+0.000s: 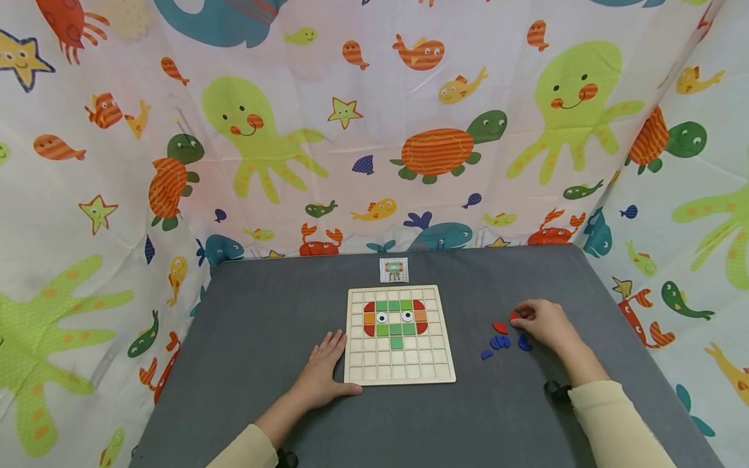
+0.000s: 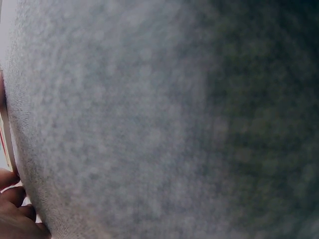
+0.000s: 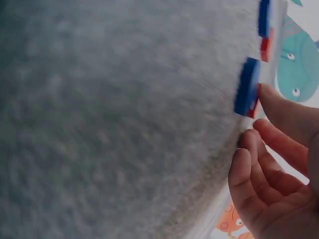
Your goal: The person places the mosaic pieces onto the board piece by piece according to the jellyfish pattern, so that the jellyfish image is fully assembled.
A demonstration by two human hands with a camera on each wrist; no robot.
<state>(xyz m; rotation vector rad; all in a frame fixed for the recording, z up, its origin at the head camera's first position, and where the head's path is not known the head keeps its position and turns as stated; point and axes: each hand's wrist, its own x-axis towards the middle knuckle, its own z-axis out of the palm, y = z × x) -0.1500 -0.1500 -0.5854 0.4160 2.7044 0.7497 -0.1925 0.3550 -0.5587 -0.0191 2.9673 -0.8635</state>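
A square wooden grid board [image 1: 418, 372] lies on the dark table with red, orange and green pieces and two eye tiles set in its upper cells. My left hand [image 1: 323, 372] rests flat by the board's left side, fingers spread, thumb at its lower left corner. To the right, my right hand [image 1: 545, 325] pinches a red rounded piece [image 1: 514, 316] between thumb and finger, low over the table. Another red piece [image 1: 500, 328] lies just left of it. A blue curved piece [image 1: 524, 342] sits below that hand; in the right wrist view a blue piece [image 3: 247, 87] appears beside the thumb.
Several small blue pieces [image 1: 499, 342] lie between the board and my right hand. A small picture card [image 1: 394, 270] with a similar coloured pattern lies behind the board. Sea-animal printed cloth [image 1: 374, 143] hangs behind the grey table [image 1: 275, 305] and at its sides.
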